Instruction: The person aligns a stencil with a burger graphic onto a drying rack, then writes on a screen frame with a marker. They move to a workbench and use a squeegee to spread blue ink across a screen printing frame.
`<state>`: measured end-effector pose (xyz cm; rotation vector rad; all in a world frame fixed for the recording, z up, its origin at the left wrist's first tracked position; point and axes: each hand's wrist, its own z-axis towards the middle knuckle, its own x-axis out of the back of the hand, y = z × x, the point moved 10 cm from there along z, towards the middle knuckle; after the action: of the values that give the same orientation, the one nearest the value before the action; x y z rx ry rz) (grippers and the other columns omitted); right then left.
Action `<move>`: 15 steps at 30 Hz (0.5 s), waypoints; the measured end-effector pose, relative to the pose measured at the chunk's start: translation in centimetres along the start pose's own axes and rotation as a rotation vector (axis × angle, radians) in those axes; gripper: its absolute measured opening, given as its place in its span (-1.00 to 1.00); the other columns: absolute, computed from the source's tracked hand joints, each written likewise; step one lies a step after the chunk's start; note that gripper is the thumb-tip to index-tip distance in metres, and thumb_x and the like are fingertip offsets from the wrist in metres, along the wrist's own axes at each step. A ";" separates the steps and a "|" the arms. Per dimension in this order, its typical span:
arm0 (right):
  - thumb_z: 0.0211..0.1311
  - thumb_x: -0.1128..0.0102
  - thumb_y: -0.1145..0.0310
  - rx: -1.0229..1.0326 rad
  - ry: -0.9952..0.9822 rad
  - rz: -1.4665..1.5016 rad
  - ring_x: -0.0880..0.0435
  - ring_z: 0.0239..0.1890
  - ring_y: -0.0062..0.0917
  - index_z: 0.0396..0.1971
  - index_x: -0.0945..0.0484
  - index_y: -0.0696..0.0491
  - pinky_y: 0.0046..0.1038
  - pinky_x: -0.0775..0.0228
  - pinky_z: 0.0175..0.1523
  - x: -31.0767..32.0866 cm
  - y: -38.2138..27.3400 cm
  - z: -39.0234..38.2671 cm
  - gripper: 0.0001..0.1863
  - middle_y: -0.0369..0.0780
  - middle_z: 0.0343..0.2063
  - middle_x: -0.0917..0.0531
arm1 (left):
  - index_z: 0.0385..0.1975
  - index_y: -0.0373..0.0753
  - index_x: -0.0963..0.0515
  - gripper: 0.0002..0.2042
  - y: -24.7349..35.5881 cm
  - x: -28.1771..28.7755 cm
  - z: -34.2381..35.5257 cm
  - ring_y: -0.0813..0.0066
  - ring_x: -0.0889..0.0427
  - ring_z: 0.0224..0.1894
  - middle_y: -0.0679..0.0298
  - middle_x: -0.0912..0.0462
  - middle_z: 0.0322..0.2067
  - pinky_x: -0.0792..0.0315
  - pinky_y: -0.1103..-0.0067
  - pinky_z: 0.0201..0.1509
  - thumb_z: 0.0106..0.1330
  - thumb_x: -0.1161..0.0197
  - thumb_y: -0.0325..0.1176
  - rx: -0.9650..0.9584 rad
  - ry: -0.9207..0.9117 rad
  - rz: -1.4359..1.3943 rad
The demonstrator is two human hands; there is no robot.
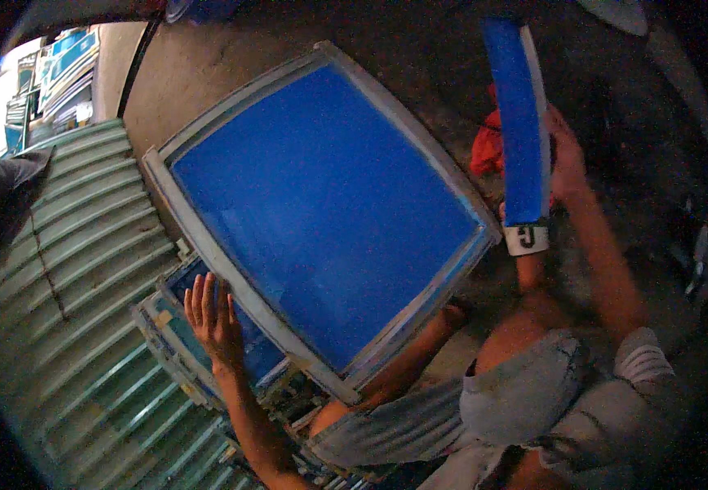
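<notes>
Head view: blue panel lies beside left grip.

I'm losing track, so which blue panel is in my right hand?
The narrow panel at right, its pale edge in your right hand. The big panel is in the middle; the darker panel, partly covered, is by your left hand.

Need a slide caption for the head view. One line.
Left hand at the edge of a grey-framed blue panel; right hand gripping a narrow blue piece.
</notes>
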<state>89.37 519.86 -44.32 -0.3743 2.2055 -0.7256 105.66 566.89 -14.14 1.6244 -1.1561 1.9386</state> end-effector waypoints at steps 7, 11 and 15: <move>0.41 -0.06 0.18 0.041 0.101 0.016 -0.61 -0.04 -0.53 0.24 -0.39 0.03 -0.40 -0.49 0.08 2.4 -0.9 -0.6 -0.53 -0.26 -0.02 -0.61 | -0.07 -0.35 -0.59 -0.73 0.9 -0.5 1.9 0.09 -0.46 0.26 0.10 -0.54 0.13 -0.26 0.09 0.39 0.21 -0.20 -0.61 -0.106 -0.010 -0.132; 0.41 -0.06 0.19 0.041 0.128 -0.007 -0.58 0.02 -0.54 0.26 -0.38 0.05 -0.39 -0.44 0.15 2.7 -0.9 -0.8 -0.52 -0.25 0.02 -0.60 | 0.05 -0.34 -0.51 -0.63 0.4 -1.9 1.6 0.06 -0.42 0.29 0.07 -0.50 0.17 -0.24 0.05 0.39 0.21 -0.17 -0.61 -0.230 -0.106 -0.051; 0.41 -0.07 0.15 0.067 0.156 0.028 -0.56 0.04 -0.52 0.25 -0.39 0.02 -0.36 -0.43 0.17 3.7 -1.0 -1.2 -0.51 -0.26 0.05 -0.59 | 0.03 -0.37 -0.49 -0.65 -1.7 -2.1 1.3 0.05 -0.39 0.31 0.07 -0.48 0.18 -0.26 0.06 0.38 0.20 -0.17 -0.64 -0.076 -0.052 -0.106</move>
<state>86.01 517.80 -45.24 -0.2600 2.3208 -0.8354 108.24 567.39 -15.47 1.6705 -1.1253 1.7754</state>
